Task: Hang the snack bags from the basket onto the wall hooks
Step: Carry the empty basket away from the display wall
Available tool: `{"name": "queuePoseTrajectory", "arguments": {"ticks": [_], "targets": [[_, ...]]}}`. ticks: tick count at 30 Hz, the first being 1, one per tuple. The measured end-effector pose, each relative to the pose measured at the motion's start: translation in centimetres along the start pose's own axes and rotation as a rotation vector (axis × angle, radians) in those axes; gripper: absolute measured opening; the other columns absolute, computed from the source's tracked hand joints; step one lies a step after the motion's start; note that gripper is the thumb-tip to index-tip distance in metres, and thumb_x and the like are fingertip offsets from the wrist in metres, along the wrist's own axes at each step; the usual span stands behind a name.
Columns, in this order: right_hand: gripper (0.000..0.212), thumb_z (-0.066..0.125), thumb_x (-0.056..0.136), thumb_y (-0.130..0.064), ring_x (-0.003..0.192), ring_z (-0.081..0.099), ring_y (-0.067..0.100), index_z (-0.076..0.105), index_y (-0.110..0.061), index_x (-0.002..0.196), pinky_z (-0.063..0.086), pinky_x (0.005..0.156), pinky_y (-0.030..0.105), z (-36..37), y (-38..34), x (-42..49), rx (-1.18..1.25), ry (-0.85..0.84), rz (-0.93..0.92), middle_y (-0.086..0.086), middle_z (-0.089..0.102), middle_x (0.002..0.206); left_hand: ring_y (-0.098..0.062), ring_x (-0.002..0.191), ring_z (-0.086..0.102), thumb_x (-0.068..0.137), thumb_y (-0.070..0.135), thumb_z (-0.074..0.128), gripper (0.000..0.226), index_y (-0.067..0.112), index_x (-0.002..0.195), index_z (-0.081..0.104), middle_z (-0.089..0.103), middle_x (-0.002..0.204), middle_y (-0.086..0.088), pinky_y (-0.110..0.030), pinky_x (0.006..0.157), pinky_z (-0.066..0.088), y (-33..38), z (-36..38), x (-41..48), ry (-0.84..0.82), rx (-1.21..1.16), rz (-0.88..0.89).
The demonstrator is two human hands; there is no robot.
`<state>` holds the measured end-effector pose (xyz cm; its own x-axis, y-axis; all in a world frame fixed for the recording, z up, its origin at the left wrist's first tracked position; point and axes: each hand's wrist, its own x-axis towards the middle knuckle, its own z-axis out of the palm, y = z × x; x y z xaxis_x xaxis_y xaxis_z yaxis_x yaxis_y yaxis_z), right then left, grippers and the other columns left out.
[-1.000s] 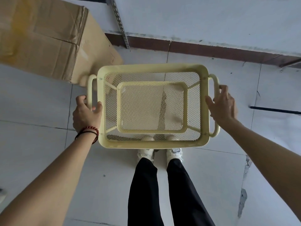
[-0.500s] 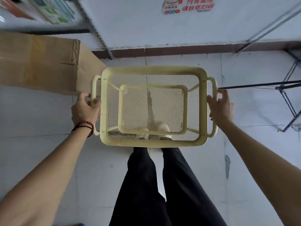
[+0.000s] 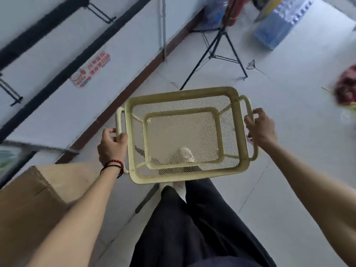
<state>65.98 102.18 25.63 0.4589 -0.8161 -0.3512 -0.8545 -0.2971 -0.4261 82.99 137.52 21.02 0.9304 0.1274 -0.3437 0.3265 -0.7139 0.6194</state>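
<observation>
The fingers [image 3: 108,132] of the left hand [image 3: 110,149] are curled tight round the left handle [image 3: 118,122] of the yellow mesh basket [image 3: 181,92]. The right hand [image 3: 260,128] grips the right handle [image 3: 248,107] the same way, fingers on top and thumb below. A red bead bracelet [image 3: 114,166] sits on the left wrist.

The basket hangs in the air between the two hands, in front of the person's tummy and above the black trousers [image 3: 192,228]. It tips a little, with its right end higher up in the view. Through its mesh bottom you can see the floor and a white shoe [image 3: 185,155].

Just beside the left arm is a big cardboard box [image 3: 28,199]. Further left is the white wall, with long black rails and black wall hooks [image 3: 102,15] sticking out. A red sticker [image 3: 90,70] is on the wall too.

Past the far edge of the basket stands a black tripod [image 3: 221,49]. To the right the white floor tiles [image 3: 298,160] lie wide open. Something red and blurry [image 3: 346,87] lies at the right edge.
</observation>
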Motion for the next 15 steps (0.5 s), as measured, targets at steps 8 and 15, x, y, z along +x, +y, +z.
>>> {"name": "queuePoseTrajectory", "arguments": {"ticks": [8, 15], "targets": [[0.028, 0.047, 0.090, -0.038, 0.048, 0.064, 0.018, 0.051, -0.023, 0.113, 0.058, 0.065, 0.042, -7.0, 12.3, -1.9, 0.141, 0.232, 0.283, 0.005, 0.070, 0.084, -0.029, 0.066, 0.067, 0.063, 0.050, 0.050, 0.027, 0.036, 0.086, 0.047, 0.069, 0.077, 0.003, -0.049, 0.062, 0.057, 13.6, 7.6, -2.0, -0.190, 0.084, 0.334], [0.033, 0.050, 0.089, -0.038, 0.052, 0.065, 0.020, 0.053, -0.019, 0.117, 0.058, 0.067, 0.043, -13.2, 22.4, -1.1, 0.264, 0.334, 0.492, 0.006, 0.070, 0.086, -0.030, 0.071, 0.067, 0.061, 0.051, 0.053, 0.028, 0.032, 0.083, 0.052, 0.068, 0.077, -0.003, -0.049, 0.067, 0.057, 24.6, 18.3, -8.4, -0.314, 0.188, 0.491]]}}
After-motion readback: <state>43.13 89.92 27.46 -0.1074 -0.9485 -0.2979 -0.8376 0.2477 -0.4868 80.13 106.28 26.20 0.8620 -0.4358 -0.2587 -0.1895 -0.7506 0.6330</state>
